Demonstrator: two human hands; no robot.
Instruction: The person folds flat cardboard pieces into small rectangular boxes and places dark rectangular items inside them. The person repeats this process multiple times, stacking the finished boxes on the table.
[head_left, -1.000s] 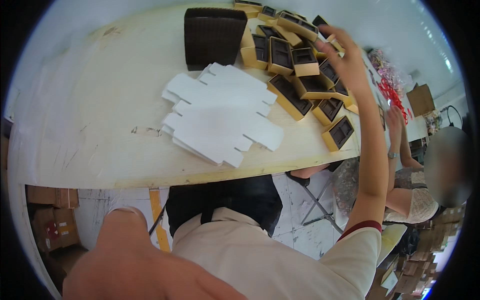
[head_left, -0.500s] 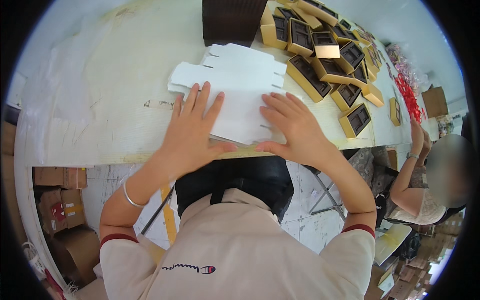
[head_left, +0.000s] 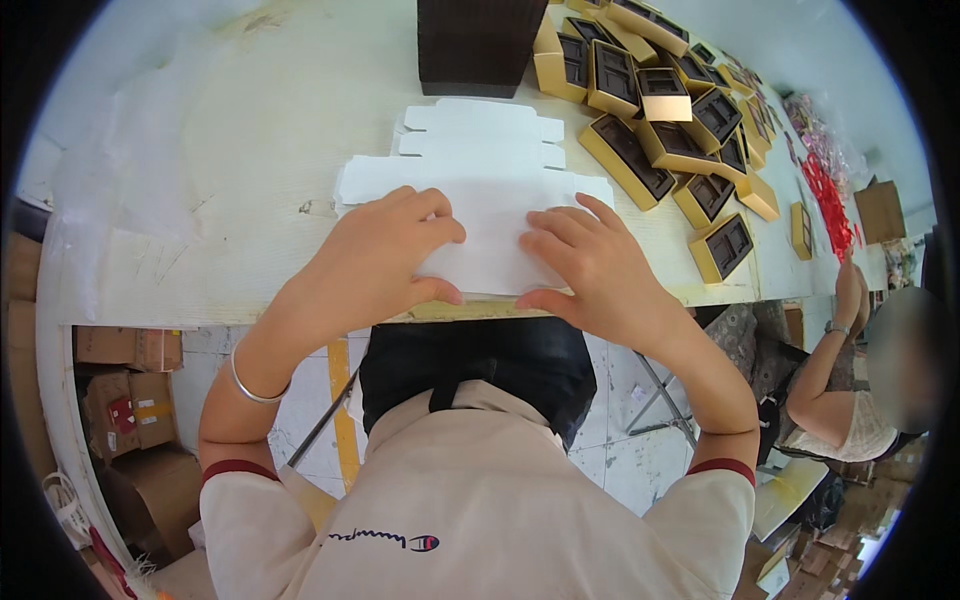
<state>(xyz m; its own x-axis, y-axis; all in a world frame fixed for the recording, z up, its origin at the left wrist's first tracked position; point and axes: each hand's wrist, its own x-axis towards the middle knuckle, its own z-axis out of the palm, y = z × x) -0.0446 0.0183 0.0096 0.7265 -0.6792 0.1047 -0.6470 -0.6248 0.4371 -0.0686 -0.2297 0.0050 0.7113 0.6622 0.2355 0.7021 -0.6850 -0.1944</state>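
Note:
Flat white cardboard box blanks [head_left: 487, 195] with flaps and slots, seemingly a thin stack, lie at the table's near edge. My left hand [head_left: 385, 255] rests on their left side, fingers bent and thumb apart from them. On the right side, my right hand [head_left: 595, 262] touches the cardboard with its fingers spread and thumb pointing inward. Neither hand is closed around anything. The fingers cover parts of both side edges.
Behind the blanks stands a dark brown box [head_left: 475, 50]. Several gold boxes with dark inserts [head_left: 627, 160] are heaped at the right. Farther right are red ribbons [head_left: 826, 200], a brown carton [head_left: 881, 211] and another person's hand [head_left: 850, 298]. Cartons [head_left: 150, 413] sit below the table's left side.
The white blanks now lie straighter, their edges squarer to the table. My left fingers, stretched flat before, have bent and drawn back. My right hand stays at the right side.

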